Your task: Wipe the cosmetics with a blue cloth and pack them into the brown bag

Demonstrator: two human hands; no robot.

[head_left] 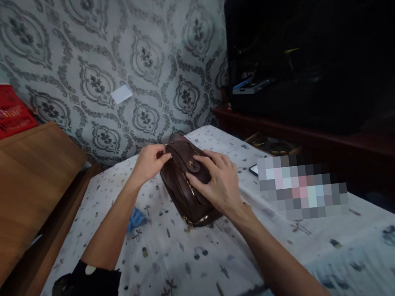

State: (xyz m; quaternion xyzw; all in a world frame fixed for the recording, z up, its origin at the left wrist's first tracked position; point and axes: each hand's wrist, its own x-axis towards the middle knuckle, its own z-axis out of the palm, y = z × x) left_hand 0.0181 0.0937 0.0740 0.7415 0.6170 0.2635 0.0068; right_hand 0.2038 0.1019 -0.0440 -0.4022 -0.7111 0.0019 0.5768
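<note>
A dark brown leather bag (184,191) with gold zips and a small gold emblem lies on the table in front of me. At the bag's far left end, my left hand (152,162) pinches what looks like the zip pull (170,156) with thumb and forefinger. My right hand (218,179) grips the bag across its top; its thumb is beside the zip (192,191) and its forefinger near the emblem. The fingers on the bag's right side are partly hidden. Whether the zip is parted I cannot tell.
A blue cloth (136,219) lies left of the bag on the patterned tablecloth (183,281). To the right are a phone (254,170) and a blurred-out patch. A wooden panel (21,185) bounds the left; a large black screen (315,60) stands at right.
</note>
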